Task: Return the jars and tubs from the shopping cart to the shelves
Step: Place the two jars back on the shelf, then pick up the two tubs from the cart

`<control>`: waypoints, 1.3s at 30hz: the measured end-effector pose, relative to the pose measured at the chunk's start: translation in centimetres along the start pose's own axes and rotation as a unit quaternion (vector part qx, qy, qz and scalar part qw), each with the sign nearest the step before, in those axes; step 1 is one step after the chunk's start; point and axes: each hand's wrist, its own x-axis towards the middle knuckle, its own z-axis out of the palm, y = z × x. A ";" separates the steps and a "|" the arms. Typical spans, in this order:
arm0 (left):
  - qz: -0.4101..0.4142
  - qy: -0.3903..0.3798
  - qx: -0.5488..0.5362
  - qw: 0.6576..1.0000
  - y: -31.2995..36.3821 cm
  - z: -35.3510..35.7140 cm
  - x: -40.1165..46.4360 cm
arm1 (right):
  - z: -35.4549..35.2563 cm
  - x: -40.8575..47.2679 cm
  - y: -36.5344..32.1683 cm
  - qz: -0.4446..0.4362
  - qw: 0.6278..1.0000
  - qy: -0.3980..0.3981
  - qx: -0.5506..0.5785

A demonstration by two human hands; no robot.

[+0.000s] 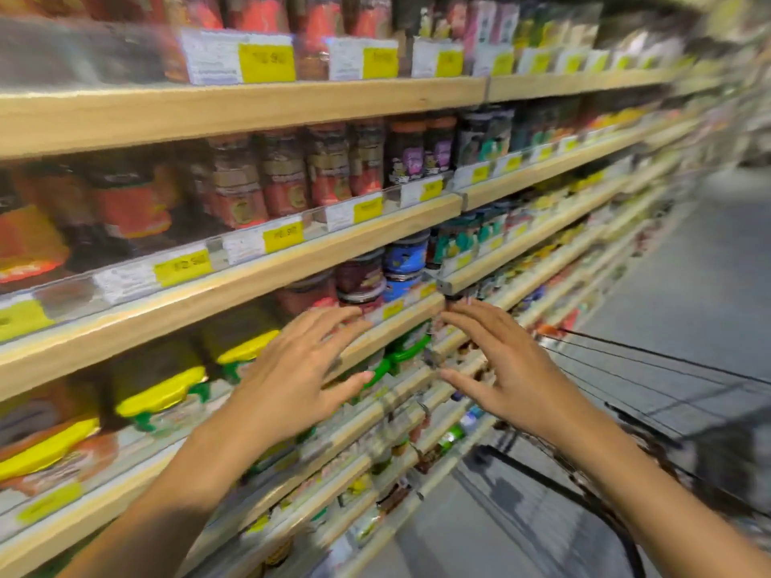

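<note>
The picture is blurred by motion. My left hand (292,377) and my right hand (513,369) are both raised in front of the wooden shelves (233,281), fingers spread, palms facing each other, holding nothing. Behind them stand dark jars (361,277) and blue-labelled jars (404,260) on the third shelf. Tubs with yellow lids (160,390) sit on the shelf below, at the left. The black wire shopping cart (651,385) is at the lower right, behind my right forearm; its contents cannot be made out.
Rows of jars with red labels (283,177) fill the upper shelves, with yellow price tags (283,236) along the edges. Lower shelves hold small packets and bottles. The grey aisle floor (709,260) runs away on the right.
</note>
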 end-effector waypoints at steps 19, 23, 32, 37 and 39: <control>0.181 -0.126 -0.096 0.971 17.5 17.2 22.7 | -5.0 -14.4 25.6 0.280 0.959 0.006 -0.052; 0.208 -0.134 -0.108 0.963 21.9 20.9 27.4 | -5.8 -17.0 31.0 0.316 0.947 0.010 -0.051; 0.218 -0.222 -0.161 0.937 26.7 30.1 34.6 | -5.0 -21.4 39.4 0.389 0.921 -0.002 -0.008; 0.212 -0.270 -0.192 0.920 27.0 36.0 38.7 | -3.0 -21.9 43.6 0.424 0.904 -0.036 0.040; 0.196 -0.289 -0.210 0.913 26.5 39.1 40.7 | -1.7 -21.8 45.6 0.438 0.895 -0.058 0.064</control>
